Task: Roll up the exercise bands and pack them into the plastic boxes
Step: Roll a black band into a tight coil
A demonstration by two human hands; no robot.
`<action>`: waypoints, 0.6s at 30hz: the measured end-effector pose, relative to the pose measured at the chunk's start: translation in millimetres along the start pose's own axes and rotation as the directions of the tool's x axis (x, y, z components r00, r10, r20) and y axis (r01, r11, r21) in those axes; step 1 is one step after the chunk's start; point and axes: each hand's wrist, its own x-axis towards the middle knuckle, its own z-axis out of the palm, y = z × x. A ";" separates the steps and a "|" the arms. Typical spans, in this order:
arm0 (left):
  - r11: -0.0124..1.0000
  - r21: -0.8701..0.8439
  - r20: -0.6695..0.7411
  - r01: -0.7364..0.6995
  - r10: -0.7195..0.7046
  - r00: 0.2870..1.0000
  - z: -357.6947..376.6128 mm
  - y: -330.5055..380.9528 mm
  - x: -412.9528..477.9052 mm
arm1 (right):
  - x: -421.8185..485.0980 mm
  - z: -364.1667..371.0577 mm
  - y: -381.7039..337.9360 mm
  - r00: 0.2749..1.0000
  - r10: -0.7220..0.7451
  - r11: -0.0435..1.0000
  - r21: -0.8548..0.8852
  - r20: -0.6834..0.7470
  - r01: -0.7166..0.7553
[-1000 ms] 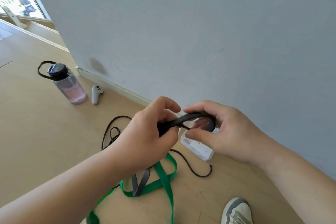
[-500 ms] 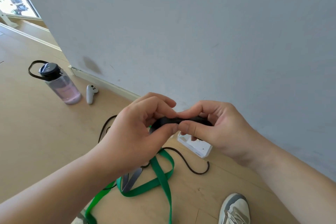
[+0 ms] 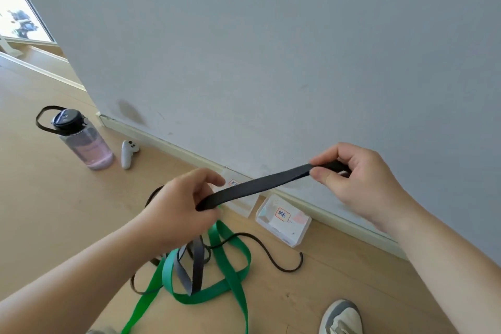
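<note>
A black exercise band (image 3: 260,184) is stretched flat in the air between my hands. My left hand (image 3: 181,211) grips its lower end and my right hand (image 3: 360,184) pinches its upper end between thumb and fingers. The rest of the black band trails down to the floor and curls there. A green band (image 3: 230,266) lies in loose loops on the wooden floor below my left hand, tangled with a grey band (image 3: 196,263). Two clear plastic boxes stand by the skirting board: one (image 3: 283,221) with a red-framed label, the other (image 3: 242,198) partly hidden behind the black band.
A grey wall fills the right and back. A water bottle (image 3: 81,141) with a black lid stands at the left, a white controller (image 3: 127,153) beside it. A shoe (image 3: 341,317) shows at the bottom right.
My hands were close together, rolling the black band. They have moved apart, the right one up and to the right, and the band is now pulled out straight between them.
</note>
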 end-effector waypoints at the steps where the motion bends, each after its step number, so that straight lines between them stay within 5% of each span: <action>1: 0.997 -0.071 -0.036 -0.018 0.015 0.999 -5.8 6.6 -2.0 | 1.7 -2.2 7.2 0.999 0.031 0.997 -0.078 0.033 -0.029; 8: 0.945 -0.263 -0.204 -0.192 0.140 0.969 -12.3 54.6 -31.5 | -2.0 11.1 6.1 0.952 0.111 0.974 -0.223 0.286 -0.046; 14: 0.939 -0.171 -0.237 -0.299 0.255 0.937 -2.1 51.2 -27.3 | -29.9 38.4 -37.5 0.895 -0.178 0.974 0.204 0.408 0.101; 18: 0.932 -0.080 -0.229 -0.355 0.329 0.916 -4.5 45.3 -24.9 | -31.4 50.1 -40.4 0.919 -0.213 0.960 0.246 0.331 0.133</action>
